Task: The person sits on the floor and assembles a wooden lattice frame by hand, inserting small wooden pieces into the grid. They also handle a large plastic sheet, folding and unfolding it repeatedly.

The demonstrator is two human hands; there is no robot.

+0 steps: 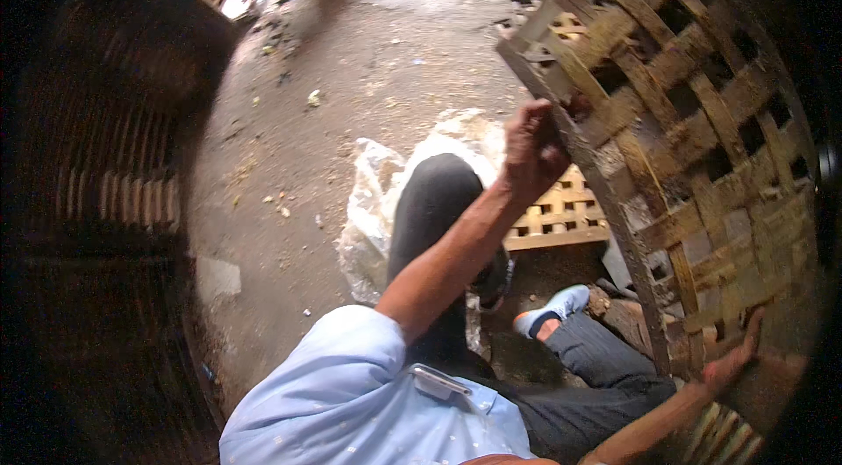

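Observation:
A large woven bamboo panel (675, 127) with a wooden edge strip stands tilted on my right side. My left hand (533, 149) is closed round its near edge strip, with the arm reaching across my raised knee. Lower down, my right hand (735, 361) holds the same panel near its bottom end, its fingers lying along the weave. Part of that hand is in shadow and its grip is only partly visible.
A second, lighter woven panel (561, 211) lies beyond my left hand. Crumpled clear plastic sheeting (364, 202) lies by my knee. My shoe (561, 307) rests near rubble. Dark slatted structures (132, 197) line the left. Debris litters the dirt floor (289, 132).

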